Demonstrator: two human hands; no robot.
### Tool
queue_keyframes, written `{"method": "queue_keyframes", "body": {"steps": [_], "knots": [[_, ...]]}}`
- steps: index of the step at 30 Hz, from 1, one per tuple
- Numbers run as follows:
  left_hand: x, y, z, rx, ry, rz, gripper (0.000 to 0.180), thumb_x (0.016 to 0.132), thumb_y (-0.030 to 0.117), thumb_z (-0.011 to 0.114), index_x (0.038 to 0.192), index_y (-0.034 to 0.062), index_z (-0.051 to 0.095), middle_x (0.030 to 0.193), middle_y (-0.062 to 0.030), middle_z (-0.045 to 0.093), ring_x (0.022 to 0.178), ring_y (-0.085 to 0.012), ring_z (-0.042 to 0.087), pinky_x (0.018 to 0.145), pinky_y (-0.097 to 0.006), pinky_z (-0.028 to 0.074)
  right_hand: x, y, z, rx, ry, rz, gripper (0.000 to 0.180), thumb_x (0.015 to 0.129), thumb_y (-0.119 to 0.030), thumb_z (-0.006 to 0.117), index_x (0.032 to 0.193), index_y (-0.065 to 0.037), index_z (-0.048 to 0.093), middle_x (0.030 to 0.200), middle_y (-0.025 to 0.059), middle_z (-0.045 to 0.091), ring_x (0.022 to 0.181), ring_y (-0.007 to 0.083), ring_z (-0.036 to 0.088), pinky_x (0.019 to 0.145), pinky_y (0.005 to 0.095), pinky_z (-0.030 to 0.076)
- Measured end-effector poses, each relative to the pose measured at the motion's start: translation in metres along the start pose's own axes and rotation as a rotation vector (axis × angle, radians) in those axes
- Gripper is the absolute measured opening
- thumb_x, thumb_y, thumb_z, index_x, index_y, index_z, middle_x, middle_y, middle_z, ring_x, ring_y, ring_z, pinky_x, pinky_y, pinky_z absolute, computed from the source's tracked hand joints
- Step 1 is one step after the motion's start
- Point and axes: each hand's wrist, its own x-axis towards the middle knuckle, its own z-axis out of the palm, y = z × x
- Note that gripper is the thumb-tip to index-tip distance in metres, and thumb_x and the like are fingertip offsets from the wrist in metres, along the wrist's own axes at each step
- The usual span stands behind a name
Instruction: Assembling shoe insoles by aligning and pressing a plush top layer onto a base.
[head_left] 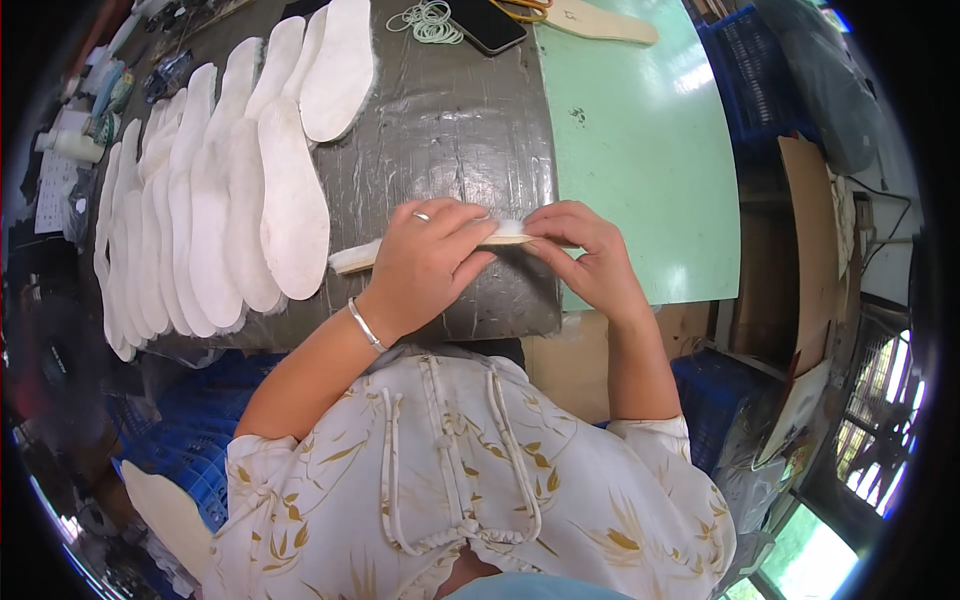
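Both my hands hold one white fluffy insole (352,258) edge-on over the dark covered tabletop, close to its front edge. My left hand (425,255), with a ring and a bracelet, is closed around its middle. At the other end, my right hand (585,250) pinches the insole's tip between thumb and fingers. A thin beige layer shows along the lower edge of the insole, with white fleece above. To the left lie rows of overlapping white insoles (292,200), several of them, their toes and heels lined up toward me.
A green mat (650,170) covers the table's right side. At the back are a phone (487,22), a bundle of pale green rubber bands (430,22), scissors (525,8) and a beige sole-shaped template (600,22). Blue crates (745,75) and cardboard (805,250) stand at the right.
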Motion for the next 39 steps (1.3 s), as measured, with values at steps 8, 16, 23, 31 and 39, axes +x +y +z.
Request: {"method": "queue_keyframes", "body": {"steps": [8, 16, 23, 31, 39], "knots": [[0.039, -0.014, -0.032, -1.116, 0.304, -0.728, 0.017, 0.097, 0.012, 0.062, 0.108, -0.0011, 0.066, 0.097, -0.0079, 0.071, 0.09, -0.0124, 0.068, 0.078, -0.025, 0.055, -0.011, 0.008, -0.017, 0.382, 0.386, 0.119, 0.048, 0.093, -0.013, 0.065, 0.137, 0.0, 0.051, 0.132, 0.0124, 0.058, 0.119, 0.0213, 0.057, 0.1, 0.0342, 0.046], [0.011, -0.029, -0.007, -1.867, 0.452, -0.606, 0.031, 0.105, 0.022, 0.048, 0.13, 0.0048, 0.053, 0.127, -0.0082, 0.062, 0.118, -0.0204, 0.06, 0.104, -0.039, 0.048, 0.013, -0.04, 0.037, 0.386, 0.227, 0.013, 0.04, 0.086, -0.018, 0.074, 0.121, -0.001, 0.064, 0.106, 0.0092, 0.067, 0.096, 0.0177, 0.063, 0.083, 0.03, 0.049], [0.006, -0.024, 0.0, -1.996, 0.536, -0.621, 0.031, 0.105, 0.023, 0.046, 0.129, 0.0046, 0.053, 0.126, -0.0082, 0.062, 0.118, -0.0213, 0.059, 0.105, -0.041, 0.046, 0.013, -0.044, 0.045, 0.375, 0.192, 0.089, 0.038, 0.084, -0.015, 0.075, 0.118, 0.0, 0.066, 0.099, 0.005, 0.068, 0.087, 0.0103, 0.06, 0.077, 0.0256, 0.05], [0.001, -0.025, 0.007, -1.922, 0.579, -0.628, 0.032, 0.106, 0.025, 0.045, 0.13, 0.0051, 0.051, 0.128, -0.0084, 0.06, 0.12, -0.0215, 0.057, 0.106, -0.042, 0.045, 0.014, -0.052, 0.056, 0.393, 0.26, 0.157, 0.043, 0.082, -0.022, 0.077, 0.117, -0.001, 0.066, 0.096, 0.0084, 0.066, 0.083, 0.0141, 0.059, 0.073, 0.0271, 0.049], [0.0, -0.028, 0.006, -1.909, 0.643, -0.67, 0.031, 0.106, 0.024, 0.045, 0.129, 0.0054, 0.053, 0.126, -0.009, 0.062, 0.117, -0.0218, 0.059, 0.103, -0.043, 0.047, 0.017, -0.048, 0.065, 0.381, 0.219, 0.069, 0.049, 0.078, -0.016, 0.081, 0.121, -0.001, 0.063, 0.092, 0.0053, 0.062, 0.078, 0.0116, 0.056, 0.075, 0.0265, 0.051]]}}
